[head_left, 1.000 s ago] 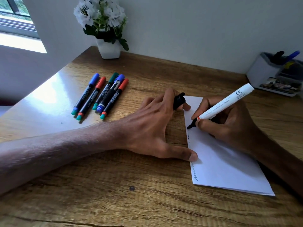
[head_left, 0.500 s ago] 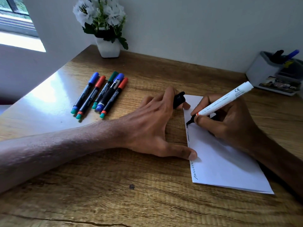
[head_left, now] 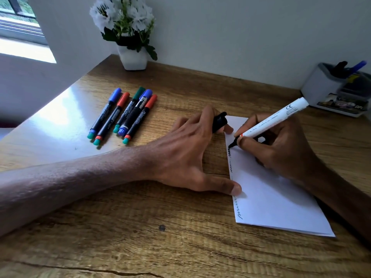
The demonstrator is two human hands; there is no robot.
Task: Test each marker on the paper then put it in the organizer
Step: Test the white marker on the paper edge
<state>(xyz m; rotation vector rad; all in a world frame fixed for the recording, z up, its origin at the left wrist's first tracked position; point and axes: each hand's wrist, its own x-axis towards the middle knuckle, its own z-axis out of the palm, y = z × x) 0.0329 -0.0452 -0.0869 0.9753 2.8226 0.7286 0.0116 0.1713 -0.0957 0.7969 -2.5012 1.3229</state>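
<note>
My right hand (head_left: 279,145) grips a white marker (head_left: 275,119) with a black tip, and the tip touches the white paper (head_left: 277,197) near its top left edge. Black squiggles run down the paper's left edge. My left hand (head_left: 192,155) lies flat beside the paper, thumb pressing its edge, with the marker's black cap (head_left: 219,121) pinched between the fingers. Several capped markers (head_left: 128,115) in blue, red and green lie side by side to the left. The grey organizer (head_left: 339,91) stands at the back right, holding pens.
A white pot of white flowers (head_left: 130,35) stands at the back of the wooden desk (head_left: 140,227), against the wall. A window lies at the far left, and the desk's left edge runs diagonally below it.
The marker tip has crept a little up the paper's left edge, lengthening the black squiggle. My left hand has stayed in place holding the cap.
</note>
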